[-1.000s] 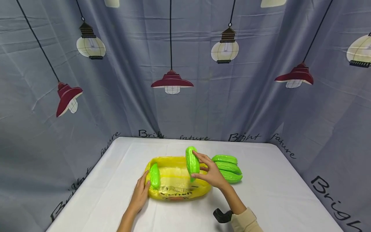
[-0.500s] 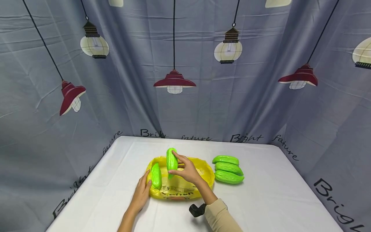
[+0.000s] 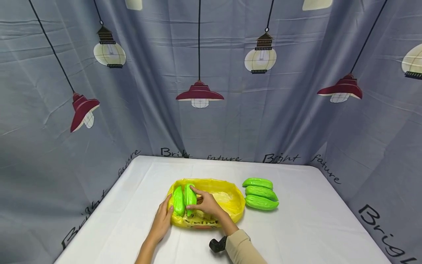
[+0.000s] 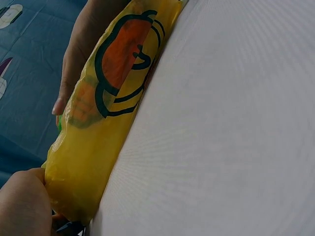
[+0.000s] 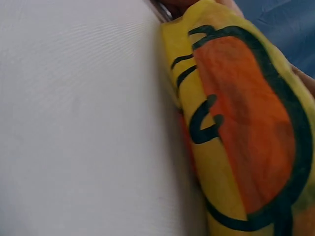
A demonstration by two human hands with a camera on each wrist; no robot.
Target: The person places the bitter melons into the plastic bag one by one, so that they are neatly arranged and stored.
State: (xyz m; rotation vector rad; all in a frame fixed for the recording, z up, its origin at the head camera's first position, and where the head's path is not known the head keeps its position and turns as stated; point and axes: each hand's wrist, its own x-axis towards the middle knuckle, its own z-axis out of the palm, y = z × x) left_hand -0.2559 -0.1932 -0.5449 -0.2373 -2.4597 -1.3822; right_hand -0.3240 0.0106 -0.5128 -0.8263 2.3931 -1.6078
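Note:
My right hand (image 3: 207,203) holds a bright green bitter melon (image 3: 190,200) between thumb and fingers, low inside a yellow plastic bag (image 3: 230,189). The bag lies spread like a shallow tub on the white table, with dark lettering on its near side. Another bitter melon (image 3: 178,201) rests in the bag's left end, alongside the held one. My left hand (image 3: 162,218) grips the left rim of the bag. In the left wrist view, that hand (image 4: 24,204) has its thumb over the bag's edge, beside an orange-and-dark-green print (image 4: 123,59).
Three more bitter melons (image 3: 260,192) lie stacked in a row on the table (image 3: 313,220), just right of the bag. A black device (image 3: 217,245) sits at my right wrist. Behind the table hangs a grey-blue curtain (image 3: 227,128) printed with lamps.
My right hand has carried the bitter melon leftward over the bag, then lowered it beside the one in there. The left hand has kept its place on the rim.

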